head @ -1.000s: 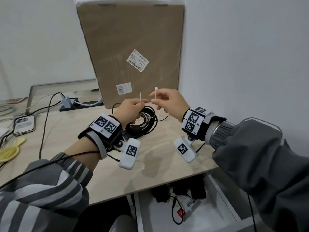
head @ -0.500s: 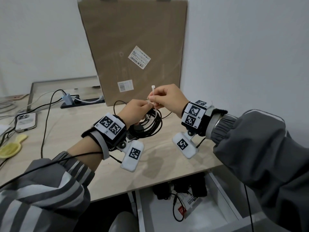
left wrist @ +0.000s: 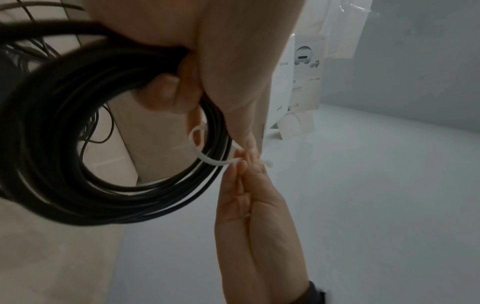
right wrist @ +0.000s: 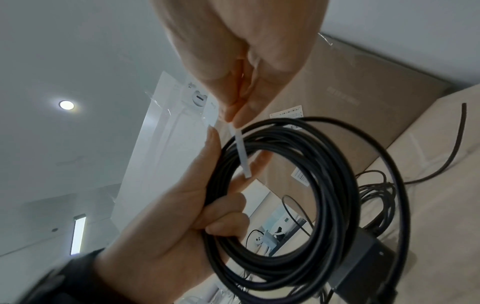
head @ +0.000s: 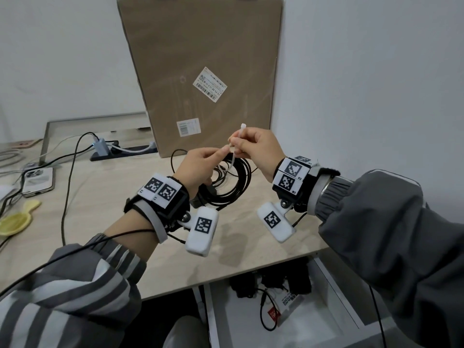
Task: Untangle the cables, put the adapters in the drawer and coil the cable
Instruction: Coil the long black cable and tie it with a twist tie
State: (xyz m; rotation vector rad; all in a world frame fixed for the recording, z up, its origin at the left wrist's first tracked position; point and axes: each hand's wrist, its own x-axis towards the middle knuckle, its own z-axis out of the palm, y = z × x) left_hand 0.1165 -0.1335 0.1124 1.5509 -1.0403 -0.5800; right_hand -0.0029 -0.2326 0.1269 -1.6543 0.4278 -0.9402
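Observation:
My left hand (head: 222,153) holds a coil of black cable (head: 239,183) above the desk, fingers curled through the loops. Its thumb and forefinger also pinch one end of a white zip tie (head: 241,133). My right hand (head: 237,144) pinches the tie's other end, head pointing up. The tie (left wrist: 213,161) loops around the strands of the coil (left wrist: 52,144). In the right wrist view the tie (right wrist: 242,156) crosses the coil (right wrist: 337,185), and a dark plug block (right wrist: 363,261) hangs at its lower edge. Black adapters (head: 298,281) lie in the open white drawer (head: 339,310) under the desk.
A tall cardboard box (head: 200,71) leans on the wall behind my hands. A loose black cable (head: 175,156) lies on the desk (head: 113,197) near it. Left of that are a power strip (head: 120,151), a phone (head: 37,180) and a yellow scoop (head: 15,219).
The tie's two ends stood apart a second ago. My hands have come together and risen slightly, so the ends now meet above the coil.

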